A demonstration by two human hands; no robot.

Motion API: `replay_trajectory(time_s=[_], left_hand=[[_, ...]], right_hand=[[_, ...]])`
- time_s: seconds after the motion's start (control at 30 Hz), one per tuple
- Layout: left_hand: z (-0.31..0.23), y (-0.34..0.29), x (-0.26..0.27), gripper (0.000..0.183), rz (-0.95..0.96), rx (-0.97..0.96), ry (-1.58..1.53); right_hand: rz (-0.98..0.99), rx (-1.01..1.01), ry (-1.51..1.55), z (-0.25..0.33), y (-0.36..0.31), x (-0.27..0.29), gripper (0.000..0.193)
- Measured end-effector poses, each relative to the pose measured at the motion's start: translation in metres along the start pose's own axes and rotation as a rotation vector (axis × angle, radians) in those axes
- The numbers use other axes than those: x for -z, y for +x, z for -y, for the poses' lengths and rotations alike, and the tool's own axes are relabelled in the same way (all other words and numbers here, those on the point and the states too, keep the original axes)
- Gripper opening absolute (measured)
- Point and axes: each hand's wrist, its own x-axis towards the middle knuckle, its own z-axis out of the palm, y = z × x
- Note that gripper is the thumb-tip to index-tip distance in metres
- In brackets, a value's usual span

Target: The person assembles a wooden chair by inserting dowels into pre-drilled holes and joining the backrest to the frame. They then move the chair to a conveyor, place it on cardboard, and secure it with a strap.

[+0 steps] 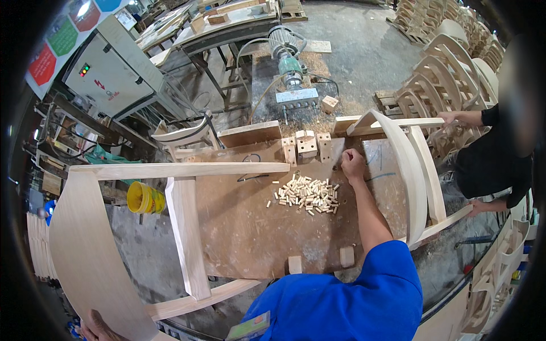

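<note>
My left hand (98, 328) grips the lower edge of a wide curved back panel on a pale wooden chair frame (185, 238). That frame lies with its rails over the left part of the workbench (239, 227). My right hand (353, 163) is closed, held over the bench beside some drilled wooden blocks (306, 144). What its fingers hold, if anything, is hidden. To the left of my right forearm lies a loose heap of short wooden dowels (307, 194).
At the right, a person in black (495, 153) holds a second chair frame (418, 176) by its rails. Beyond the bench stands a motor with a drill head (293, 85). A yellow bucket (145, 198), a control cabinet (114, 71) and stacked curved chair parts (443, 74) surround the bench.
</note>
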Motion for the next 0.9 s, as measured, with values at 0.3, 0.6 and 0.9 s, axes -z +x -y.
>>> replay_trajectory(time_s=[0.3,0.6,0.9], left_hand=[[-0.002,-0.002,-0.002,0.050,0.007,0.057,-0.087],[0.007,-0.003,-0.004,0.049,0.003,-0.007,0.023],[-0.011,0.007,0.014,0.052,-0.023,-0.033,-0.009]], right_hand=[[0.095,0.198,0.170,0.069,0.068,-0.001,0.031],[0.465,-0.098,-0.351,0.142,0.172,-0.001,0.073],[0.169,-0.319,-0.119,0.172,0.151,-0.040,0.068]])
